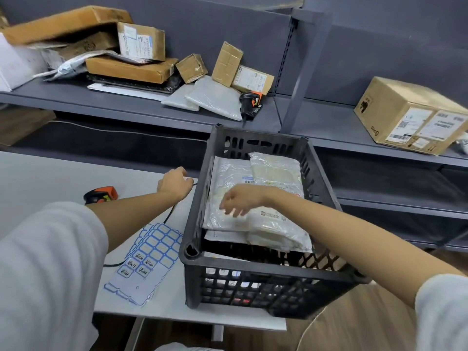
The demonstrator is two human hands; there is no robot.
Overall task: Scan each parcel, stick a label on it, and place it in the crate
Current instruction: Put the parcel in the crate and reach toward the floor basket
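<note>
my right hand (236,200) hung loose-fingered over the parcels (229,198) in the crate (253,282) | my left hand (174,183) lay curled at its left wall, grip unclear | unscanned parcels (215,98) lay far, ahead on the shelf (126,107), nearer my left

Right hand (239,198) over parcels (228,193) in crate (253,282)

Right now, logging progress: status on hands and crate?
Left hand curled beside crate, grip unclear. Right hand open over bagged parcels in crate. Nothing blocking.
</note>
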